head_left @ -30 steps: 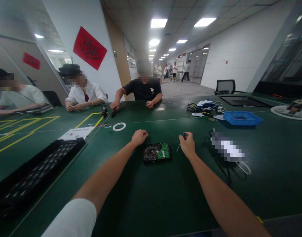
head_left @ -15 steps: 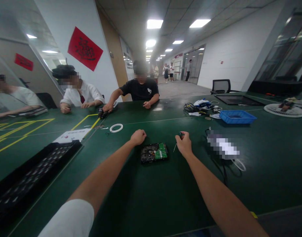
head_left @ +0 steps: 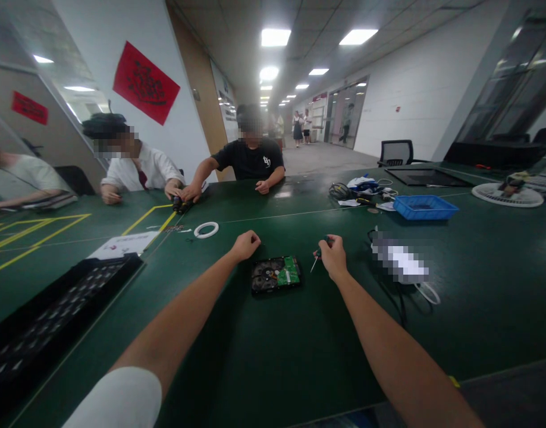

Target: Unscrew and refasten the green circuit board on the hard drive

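Observation:
A hard drive (head_left: 276, 275) with a green circuit board lies on the dark green table (head_left: 273, 356), between my forearms. My left hand (head_left: 247, 245) rests just beyond its upper left corner, fingers curled together; whether anything is in them is hidden. To the right of the drive, my right hand (head_left: 332, 255) grips a small screwdriver (head_left: 315, 259), its thin shaft pointing down and left toward the tabletop. The screwdriver tip is apart from the drive.
A black tray (head_left: 63, 315) lies at the left beside a paper sheet (head_left: 125, 244). A white ring (head_left: 206, 230) is ahead. At right are a blue bin (head_left: 424, 208), cables and a blurred-out device (head_left: 402, 261). Several people sit across the table.
The view has shifted slightly. The screwdriver shows more in my right hand, with its handle more exposed. Across the table, a person's hand has moved to the black object beside another person's hand.

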Tool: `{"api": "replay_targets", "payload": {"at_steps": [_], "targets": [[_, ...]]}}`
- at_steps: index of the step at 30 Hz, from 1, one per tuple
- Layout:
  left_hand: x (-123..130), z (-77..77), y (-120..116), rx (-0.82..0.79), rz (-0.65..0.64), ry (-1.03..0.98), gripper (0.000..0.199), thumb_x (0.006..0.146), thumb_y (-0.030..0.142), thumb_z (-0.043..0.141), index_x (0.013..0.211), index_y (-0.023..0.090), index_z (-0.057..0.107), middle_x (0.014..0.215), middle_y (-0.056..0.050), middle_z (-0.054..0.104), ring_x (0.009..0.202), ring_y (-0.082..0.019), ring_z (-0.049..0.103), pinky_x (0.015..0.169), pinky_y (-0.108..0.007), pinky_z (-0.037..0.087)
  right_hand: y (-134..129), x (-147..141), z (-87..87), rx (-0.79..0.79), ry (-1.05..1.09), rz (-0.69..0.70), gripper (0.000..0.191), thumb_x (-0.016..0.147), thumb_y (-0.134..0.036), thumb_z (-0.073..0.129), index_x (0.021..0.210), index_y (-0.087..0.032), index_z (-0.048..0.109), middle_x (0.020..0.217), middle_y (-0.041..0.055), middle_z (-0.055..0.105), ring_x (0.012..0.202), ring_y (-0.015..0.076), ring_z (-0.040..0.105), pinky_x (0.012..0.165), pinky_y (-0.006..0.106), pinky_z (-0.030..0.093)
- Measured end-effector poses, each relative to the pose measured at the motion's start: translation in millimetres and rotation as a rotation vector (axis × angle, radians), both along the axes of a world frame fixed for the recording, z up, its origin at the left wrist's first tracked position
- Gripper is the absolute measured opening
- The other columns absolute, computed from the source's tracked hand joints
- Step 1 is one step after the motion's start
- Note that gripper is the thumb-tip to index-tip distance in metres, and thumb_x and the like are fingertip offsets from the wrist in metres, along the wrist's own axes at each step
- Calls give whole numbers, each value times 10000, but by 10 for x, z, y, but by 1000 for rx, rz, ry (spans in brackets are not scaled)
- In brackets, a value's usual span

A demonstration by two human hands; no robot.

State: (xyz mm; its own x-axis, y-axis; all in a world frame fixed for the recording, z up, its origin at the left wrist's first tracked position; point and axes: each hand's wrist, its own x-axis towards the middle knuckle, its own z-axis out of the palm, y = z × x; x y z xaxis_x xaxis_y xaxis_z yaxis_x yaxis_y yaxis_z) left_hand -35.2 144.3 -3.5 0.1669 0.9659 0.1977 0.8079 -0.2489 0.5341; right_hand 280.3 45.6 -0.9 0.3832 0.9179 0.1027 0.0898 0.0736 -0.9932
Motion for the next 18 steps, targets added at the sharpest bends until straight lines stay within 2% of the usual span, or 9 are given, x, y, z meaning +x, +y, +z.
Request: {"api": "replay_targets", "payload": {"at_steps": [5, 11, 18], "targets": [[2, -51, 28, -8, -82, -106, 189, 786, 242, 678, 965, 194, 643, 885, -20, 683, 832, -182, 637, 804, -303, 529, -19, 15, 20, -37, 2, 38, 434, 863, -366, 614, 1245, -242, 452, 1059, 70, 673, 770, 213, 751, 651, 323, 646], [-20, -64, 40, -41, -159, -179, 180, 732, 195, 691, 910, 199, 668, 843, -7, 689, 773, -170, 641, 754, -288, 522, -49, 24, 49, -54, 1, 57, 445, 879, -361, 597, 1281, -247, 445, 1116, 84, 672, 811, 222, 750, 669, 341, 650], [-26, -1, 13, -25, -117, -304, 114, 729, 205, 709, 842, 200, 692, 829, -4, 699, 726, -161, 634, 744, -289, 506, 23, 50, -8, -19, 104, 36, 427, 843, -358, 623, 1221, -259, 451, 1047, 54, 659, 760, 202, 739, 659, 342, 646]]}}
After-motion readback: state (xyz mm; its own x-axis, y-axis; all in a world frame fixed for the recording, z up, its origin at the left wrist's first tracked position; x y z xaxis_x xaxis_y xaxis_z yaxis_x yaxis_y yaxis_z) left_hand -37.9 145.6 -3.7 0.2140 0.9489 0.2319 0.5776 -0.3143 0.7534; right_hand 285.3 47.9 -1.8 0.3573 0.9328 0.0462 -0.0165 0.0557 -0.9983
